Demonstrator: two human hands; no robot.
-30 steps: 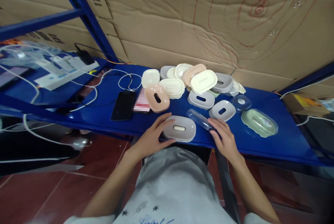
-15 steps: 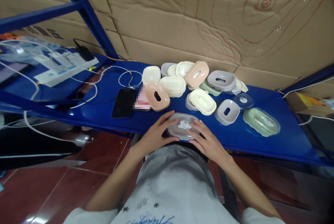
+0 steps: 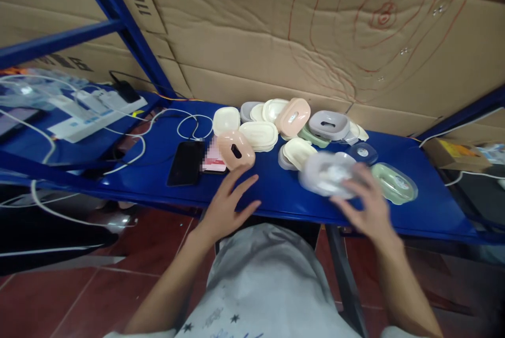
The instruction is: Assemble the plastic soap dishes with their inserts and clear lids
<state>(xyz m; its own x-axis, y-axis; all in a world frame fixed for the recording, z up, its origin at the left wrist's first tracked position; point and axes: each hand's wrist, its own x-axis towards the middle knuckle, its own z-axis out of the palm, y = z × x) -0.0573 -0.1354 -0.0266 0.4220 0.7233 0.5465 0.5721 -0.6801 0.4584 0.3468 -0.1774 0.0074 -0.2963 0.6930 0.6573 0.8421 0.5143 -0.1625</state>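
Note:
My right hand [image 3: 365, 204] grips the right end of a grey container with a clear cover [image 3: 325, 174], blurred by motion above the table's front part. Empty, with fingers spread, my left hand [image 3: 231, 204] is just below a peach piece with a dark slot [image 3: 236, 150]. Behind the held container lie a cream lid [image 3: 299, 153] and a grey piece, partly covered. To its right rests a green container under a clear cover [image 3: 394, 183]. Further back are stacked cream lids [image 3: 259, 135], a peach piece [image 3: 294, 117] and a grey slotted piece [image 3: 329, 125].
On the blue table [image 3: 268, 196], a black phone [image 3: 185, 163] lies left of the peach piece, near white cables. A power strip [image 3: 94, 117] is at the far left, a cardboard box [image 3: 455, 155] at the right. Cardboard sheets [image 3: 244, 38] stand behind.
The grey container has moved right and slightly up with my right hand. My left hand has let go of it and shifted left, its fingers spread.

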